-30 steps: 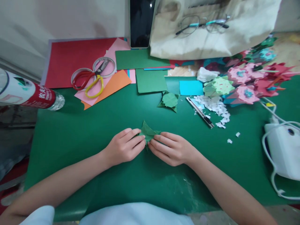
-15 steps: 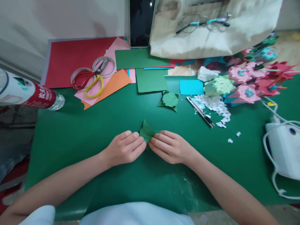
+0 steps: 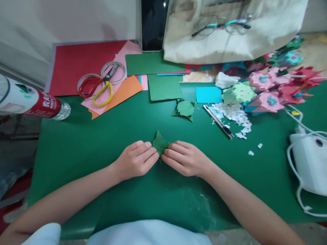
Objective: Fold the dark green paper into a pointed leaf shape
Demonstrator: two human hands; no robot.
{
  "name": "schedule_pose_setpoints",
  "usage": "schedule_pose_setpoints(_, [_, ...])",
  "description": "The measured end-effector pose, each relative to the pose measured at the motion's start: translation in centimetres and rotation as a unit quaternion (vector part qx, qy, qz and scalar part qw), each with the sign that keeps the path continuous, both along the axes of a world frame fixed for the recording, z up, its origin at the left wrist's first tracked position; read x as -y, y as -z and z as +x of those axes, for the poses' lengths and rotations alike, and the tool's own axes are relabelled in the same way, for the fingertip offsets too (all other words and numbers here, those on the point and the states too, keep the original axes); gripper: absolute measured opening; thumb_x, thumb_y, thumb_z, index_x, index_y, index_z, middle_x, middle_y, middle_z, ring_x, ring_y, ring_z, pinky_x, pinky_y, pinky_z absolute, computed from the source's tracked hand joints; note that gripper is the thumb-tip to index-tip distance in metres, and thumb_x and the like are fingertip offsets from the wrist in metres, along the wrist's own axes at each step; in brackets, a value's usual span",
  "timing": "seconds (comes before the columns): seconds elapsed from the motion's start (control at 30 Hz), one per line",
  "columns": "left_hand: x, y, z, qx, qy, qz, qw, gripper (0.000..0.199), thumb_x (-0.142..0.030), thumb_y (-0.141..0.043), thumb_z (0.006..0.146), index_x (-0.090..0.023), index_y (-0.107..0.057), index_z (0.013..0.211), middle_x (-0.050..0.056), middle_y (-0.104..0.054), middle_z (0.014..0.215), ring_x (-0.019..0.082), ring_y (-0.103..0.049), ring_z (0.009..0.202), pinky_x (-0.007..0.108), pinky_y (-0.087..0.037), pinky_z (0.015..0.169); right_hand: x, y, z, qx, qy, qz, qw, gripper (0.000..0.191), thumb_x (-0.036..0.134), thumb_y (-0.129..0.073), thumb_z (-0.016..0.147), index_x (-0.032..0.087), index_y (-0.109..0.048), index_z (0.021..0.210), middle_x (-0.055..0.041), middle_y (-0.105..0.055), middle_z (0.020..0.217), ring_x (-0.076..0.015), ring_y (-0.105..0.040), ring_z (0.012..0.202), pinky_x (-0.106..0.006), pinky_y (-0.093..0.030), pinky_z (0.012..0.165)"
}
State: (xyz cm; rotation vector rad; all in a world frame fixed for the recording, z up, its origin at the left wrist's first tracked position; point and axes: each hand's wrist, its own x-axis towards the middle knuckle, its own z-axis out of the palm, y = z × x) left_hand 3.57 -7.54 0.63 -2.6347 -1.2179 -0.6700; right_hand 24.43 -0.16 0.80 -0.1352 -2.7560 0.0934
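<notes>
A small folded green paper (image 3: 160, 143) is pinched between my two hands above the green table (image 3: 102, 207), one pointed corner facing away from me. My left hand (image 3: 138, 158) grips its left side with curled fingers. On the opposite side, my right hand (image 3: 187, 158) holds the paper's right edge, fingers bent and pressed together. The fingertips of both hands nearly meet at the lower part of the paper, and the thumbs are mostly hidden. Beyond the hands lies a folded green paper piece (image 3: 185, 108) with pointed corners.
Scissors (image 3: 106, 80) lie on coloured papers at the back left, near a bottle (image 3: 48, 104). A cutter knife (image 3: 218, 121) rests beside white paper scraps (image 3: 238, 115). Paper flowers (image 3: 270, 101), a cloth bag (image 3: 230, 44) and a white corded device (image 3: 310, 163) stand farther right.
Both hands have shifted very slightly around the folded green paper, still holding it. Everything else stays in place.
</notes>
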Motion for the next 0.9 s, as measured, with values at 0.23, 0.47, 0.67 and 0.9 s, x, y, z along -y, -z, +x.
schedule_pose_setpoints(0.23, [0.05,0.21,0.00,0.008,0.015,-0.001,1.000,0.004,-0.015,-0.061,0.085,-0.016,-0.063,0.082,0.001,-0.069,0.084,0.016,-0.060,0.084,0.030,-0.041,0.077,0.19,0.34,-0.21,-0.005,0.021,-0.021,1.000,0.019,0.016,-0.045,0.093,0.016,-0.061,0.083,-0.0025,-0.061,0.076,-0.0126,-0.049,0.073,-0.028,-0.039,0.065])
schedule_pose_setpoints(0.47, [0.01,0.20,0.04,0.004,0.012,-0.010,1.000,0.008,-0.015,-0.059,0.086,-0.018,-0.061,0.079,0.000,-0.067,0.081,0.015,-0.058,0.082,0.030,-0.041,0.077,0.37,0.58,-0.42,0.003,0.045,-0.076,0.996,0.017,0.015,-0.046,0.091,0.014,-0.061,0.083,-0.0038,-0.058,0.072,-0.0140,-0.044,0.070,-0.028,-0.036,0.064])
schedule_pose_setpoints(0.67, [0.00,0.43,0.37,0.001,-0.003,-0.051,0.999,0.010,-0.016,-0.056,0.087,-0.018,-0.059,0.078,0.000,-0.064,0.078,0.015,-0.055,0.079,0.030,-0.040,0.075,0.56,0.67,-0.59,0.008,0.063,-0.108,0.992,0.015,0.017,-0.049,0.088,0.015,-0.060,0.079,-0.0043,-0.057,0.072,-0.0148,-0.040,0.070,-0.029,-0.034,0.063])
schedule_pose_setpoints(0.9, [-0.16,0.32,0.77,0.018,-0.031,-0.119,0.992,0.009,-0.016,-0.053,0.087,-0.017,-0.058,0.080,0.004,-0.061,0.087,0.018,-0.052,0.082,0.031,-0.042,0.071,0.56,0.42,-0.81,0.021,0.090,-0.171,0.981,0.018,0.018,-0.044,0.089,0.016,-0.055,0.075,-0.0033,-0.053,0.071,-0.0144,-0.037,0.067,-0.030,-0.027,0.062])
